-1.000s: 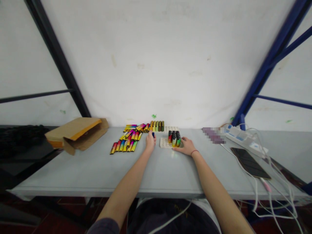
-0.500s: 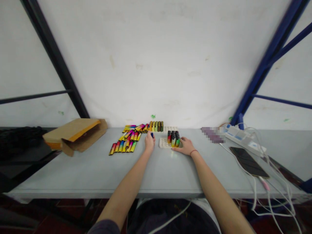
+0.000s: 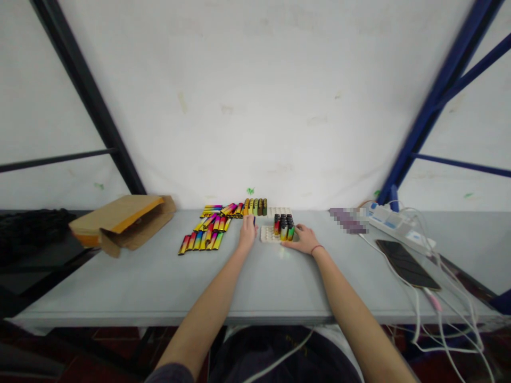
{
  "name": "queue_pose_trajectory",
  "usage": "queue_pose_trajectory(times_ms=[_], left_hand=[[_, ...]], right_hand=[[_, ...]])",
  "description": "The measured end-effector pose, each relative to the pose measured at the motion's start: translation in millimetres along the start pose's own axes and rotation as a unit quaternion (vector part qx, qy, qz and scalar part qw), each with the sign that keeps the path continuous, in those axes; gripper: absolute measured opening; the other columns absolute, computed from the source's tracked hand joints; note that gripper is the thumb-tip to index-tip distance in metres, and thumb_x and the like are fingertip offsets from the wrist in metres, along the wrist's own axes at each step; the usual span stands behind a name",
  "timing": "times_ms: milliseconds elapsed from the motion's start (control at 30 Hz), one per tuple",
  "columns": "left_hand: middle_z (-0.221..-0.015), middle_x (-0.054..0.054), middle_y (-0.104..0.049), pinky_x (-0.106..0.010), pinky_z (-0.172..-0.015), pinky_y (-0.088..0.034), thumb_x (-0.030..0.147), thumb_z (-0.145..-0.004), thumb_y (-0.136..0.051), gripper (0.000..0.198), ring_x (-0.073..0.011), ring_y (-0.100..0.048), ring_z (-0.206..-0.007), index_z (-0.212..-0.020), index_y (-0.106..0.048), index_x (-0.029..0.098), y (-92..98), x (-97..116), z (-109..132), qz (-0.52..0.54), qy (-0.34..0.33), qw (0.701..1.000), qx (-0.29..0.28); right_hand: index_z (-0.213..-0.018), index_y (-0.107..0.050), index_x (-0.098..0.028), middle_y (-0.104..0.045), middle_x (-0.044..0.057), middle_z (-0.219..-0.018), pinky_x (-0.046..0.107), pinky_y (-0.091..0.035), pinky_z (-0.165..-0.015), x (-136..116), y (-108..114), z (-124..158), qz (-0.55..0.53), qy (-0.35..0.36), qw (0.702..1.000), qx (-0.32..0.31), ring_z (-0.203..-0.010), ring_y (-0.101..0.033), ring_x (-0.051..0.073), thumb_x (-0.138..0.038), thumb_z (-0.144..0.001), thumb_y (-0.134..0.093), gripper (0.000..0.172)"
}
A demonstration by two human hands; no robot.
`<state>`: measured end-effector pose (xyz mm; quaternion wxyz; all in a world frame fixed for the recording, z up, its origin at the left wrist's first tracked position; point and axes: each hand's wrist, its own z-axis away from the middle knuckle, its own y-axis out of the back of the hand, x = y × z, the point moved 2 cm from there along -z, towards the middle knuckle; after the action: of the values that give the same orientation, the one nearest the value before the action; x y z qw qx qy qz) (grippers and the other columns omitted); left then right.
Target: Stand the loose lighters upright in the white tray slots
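My left hand (image 3: 248, 232) is closed around a small piece whose dark blue end (image 3: 254, 220) sticks out by the fingers; the rest of it is hidden. Just right of it lies a white tray (image 3: 268, 234) with round hollows. Several shiny gradient-coloured tubes with black tops (image 3: 284, 227) stand upright in the tray's right part. My right hand (image 3: 305, 240) curves round the right side of this group, thumb at the front corner and fingers behind, gripping the tray's edge.
Many metallic rainbow tubes (image 3: 202, 240) lie left of my left hand. Behind, a second tray (image 3: 279, 211) carries upright tubes (image 3: 255, 207) on its left. An opened cardboard box (image 3: 120, 215) sits at left. Rightward are a phone (image 3: 407, 264), a power strip (image 3: 403, 229) and loose cables.
My left hand has moved slightly right, toward the tray, with the dark blue-ended piece in it. My right hand stays in place at the tray.
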<state>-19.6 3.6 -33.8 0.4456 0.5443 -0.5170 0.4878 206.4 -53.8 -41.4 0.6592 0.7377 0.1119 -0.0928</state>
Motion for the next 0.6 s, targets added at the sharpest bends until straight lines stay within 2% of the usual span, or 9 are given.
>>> queue_pose_trajectory(times_ms=[67,133,200,267,467,600], left_hand=[[-0.062,0.004,-0.056,-0.022,-0.049,-0.041,0.048,-0.093,-0.050,0.028,-0.0104,-0.049,-0.046,-0.101,-0.054,0.021,-2.2,1.7,1.4,-0.032,-0.058,0.997,-0.043],[-0.076,-0.001,-0.065,-0.025,-0.058,-0.048,0.045,-0.091,-0.055,0.027,-0.0119,-0.059,-0.057,-0.102,-0.057,0.020,-4.9,5.7,3.5,-0.065,-0.127,0.986,-0.085],[-0.092,-0.007,-0.069,-0.027,-0.067,-0.053,0.043,-0.089,-0.060,0.026,-0.0154,-0.066,-0.075,-0.099,-0.063,0.019,-7.1,10.7,6.2,-0.100,-0.204,0.968,-0.108],[-0.100,-0.009,-0.070,-0.029,-0.072,-0.055,0.043,-0.086,-0.064,0.027,-0.0182,-0.067,-0.085,-0.098,-0.067,0.018,-9.0,14.0,8.6,-0.128,-0.253,0.951,-0.121],[-0.107,-0.010,-0.072,-0.030,-0.075,-0.059,0.046,-0.087,-0.065,0.033,-0.0203,-0.070,-0.092,-0.103,-0.072,0.018,-15.7,11.5,12.9,-0.131,-0.243,0.945,-0.177],[-0.104,-0.009,-0.072,-0.029,-0.076,-0.059,0.042,-0.085,-0.069,0.029,-0.0199,-0.069,-0.093,-0.100,-0.073,0.018,-17.7,16.0,18.7,-0.122,-0.220,0.950,-0.183]], right_hand=[[-0.137,-0.063,-0.019,-0.055,0.020,-0.147,0.046,-0.037,-0.114,-1.8,1.7,1.1,-0.001,-0.003,1.000,-0.001,-0.135,-0.053,0.036,-0.076,-0.079,-0.068,0.081],[-0.137,-0.063,-0.019,-0.055,0.020,-0.147,0.045,-0.036,-0.115,-3.6,3.3,2.3,-0.001,-0.006,1.000,-0.003,-0.137,-0.052,0.036,-0.075,-0.079,-0.068,0.081],[-0.137,-0.063,-0.018,-0.055,0.020,-0.147,0.045,-0.036,-0.116,-5.0,4.6,3.3,0.000,-0.006,1.000,-0.005,-0.138,-0.051,0.035,-0.075,-0.080,-0.068,0.081],[-0.138,-0.062,-0.019,-0.055,0.019,-0.147,0.044,-0.035,-0.116,-5.7,5.1,3.8,0.004,-0.003,1.000,-0.007,-0.138,-0.050,0.034,-0.075,-0.080,-0.067,0.080],[-0.139,-0.061,-0.021,-0.054,0.019,-0.148,0.044,-0.035,-0.115,-5.5,3.9,2.7,0.014,-0.004,1.000,-0.009,-0.138,-0.051,0.034,-0.076,-0.080,-0.066,0.082],[-0.140,-0.060,-0.020,-0.054,0.019,-0.147,0.044,-0.035,-0.115,-5.0,2.8,2.0,0.008,-0.002,1.000,-0.006,-0.138,-0.051,0.034,-0.076,-0.079,-0.067,0.083]])
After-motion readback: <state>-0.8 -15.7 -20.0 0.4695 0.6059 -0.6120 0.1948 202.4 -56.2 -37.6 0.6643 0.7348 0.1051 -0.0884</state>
